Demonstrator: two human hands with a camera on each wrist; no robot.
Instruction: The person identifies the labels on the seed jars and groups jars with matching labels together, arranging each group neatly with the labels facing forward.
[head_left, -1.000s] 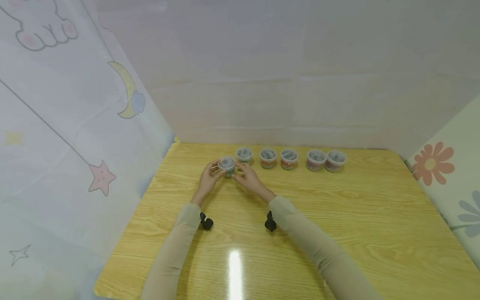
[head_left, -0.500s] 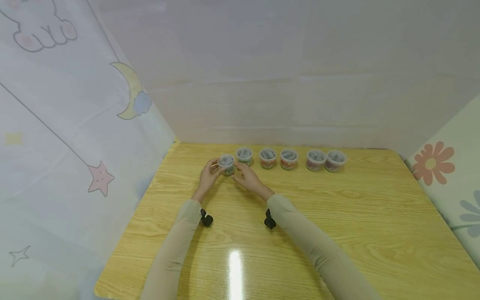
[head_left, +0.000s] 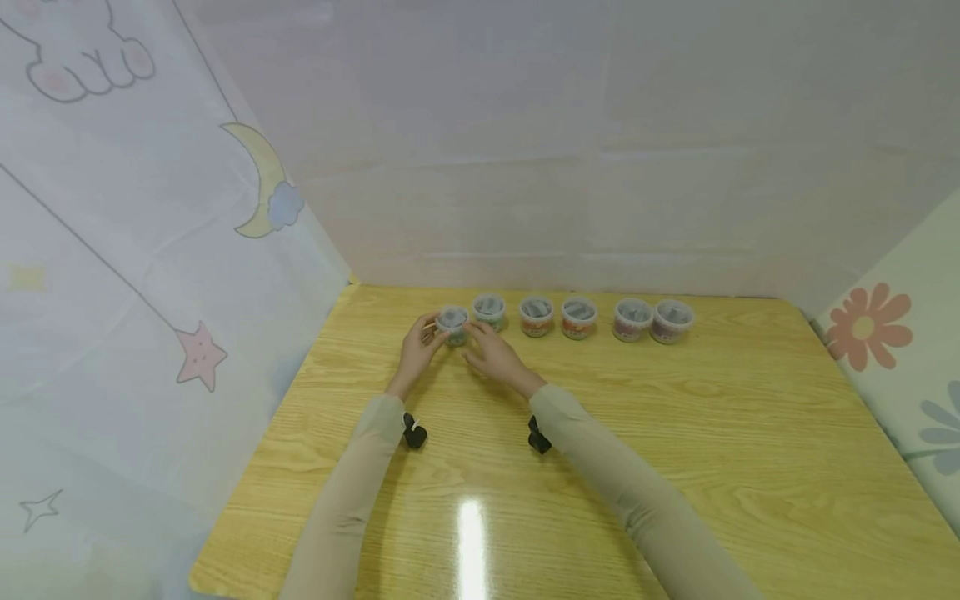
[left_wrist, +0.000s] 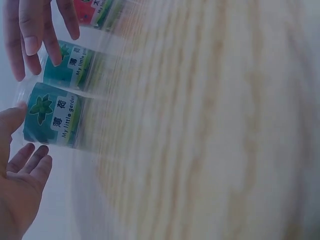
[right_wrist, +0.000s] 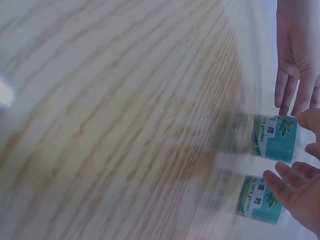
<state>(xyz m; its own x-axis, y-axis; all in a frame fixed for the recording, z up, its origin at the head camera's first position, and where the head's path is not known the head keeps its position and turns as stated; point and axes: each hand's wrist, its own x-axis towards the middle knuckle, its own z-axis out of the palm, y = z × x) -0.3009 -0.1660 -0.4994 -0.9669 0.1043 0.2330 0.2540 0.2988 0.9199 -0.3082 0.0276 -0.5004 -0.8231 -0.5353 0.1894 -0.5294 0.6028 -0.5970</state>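
Note:
A clear plastic tub (head_left: 453, 317) with a green mint-leaf label stands near the table's back left. My left hand (head_left: 414, 354) grips its left side. In the left wrist view the thumb is at the tub's (left_wrist: 47, 117) upper edge and the fingertips are along its side. My right hand (head_left: 497, 357) is at the tub's right side with loosely spread fingers, index fingertip close at the rim. A second tub with the same label (head_left: 489, 311) stands just behind and right. In the right wrist view, my right fingertips (right_wrist: 282, 186) overlap this second tub (right_wrist: 260, 200).
To the right, along the back of the wooden table (head_left: 675, 467), stand two red-labelled tubs (head_left: 536, 318) and two purple-labelled tubs (head_left: 632, 321). A pale hanging sheet (head_left: 525, 208) closes the back, and a printed sheet (head_left: 150, 292) hangs at the left.
The tub between my hands has moved slightly back, towards the second green tub. My left hand stays on it. The right thumb has come a little away from its side.

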